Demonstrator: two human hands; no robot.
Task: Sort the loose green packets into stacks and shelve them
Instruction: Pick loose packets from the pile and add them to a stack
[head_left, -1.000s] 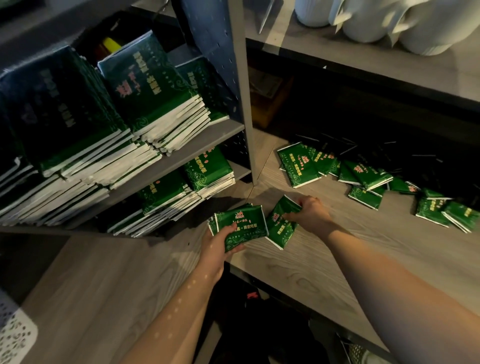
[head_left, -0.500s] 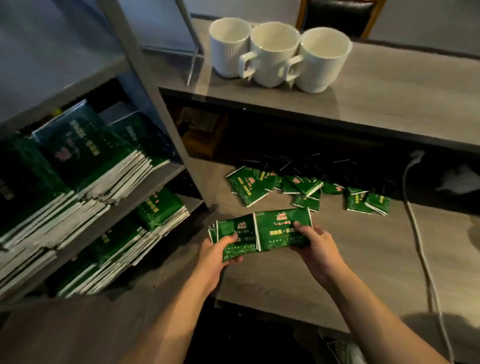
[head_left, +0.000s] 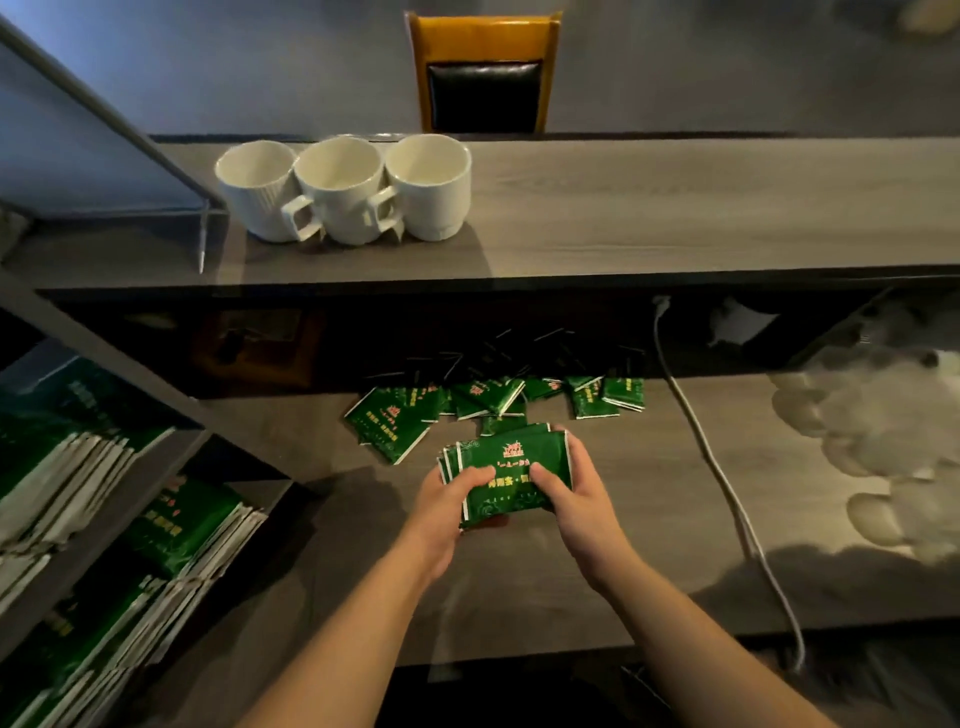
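A small stack of green packets (head_left: 511, 460) is held above the lower wooden shelf (head_left: 649, 493). My left hand (head_left: 447, 499) grips its left side with the thumb on top. My right hand (head_left: 563, 486) grips its right side, thumb on the top packet. Behind them, several loose green packets (head_left: 498, 397) lie scattered toward the back of the shelf, one larger-looking packet (head_left: 389, 426) nearest on the left. Stacked green packets (head_left: 78, 467) fill the shelving unit at the left, with more stacks (head_left: 192, 525) on its lower level.
Three white mugs (head_left: 343, 192) stand on the upper counter (head_left: 675, 208). A white cable (head_left: 727, 493) runs down across the shelf at the right. A blurred white bundle (head_left: 872, 441) sits far right. A wooden chair (head_left: 483, 73) stands beyond the counter.
My right hand brought its packet onto the stack in my left hand; both hands now hold one stack together. The view has tilted upward, away from the left shelving.
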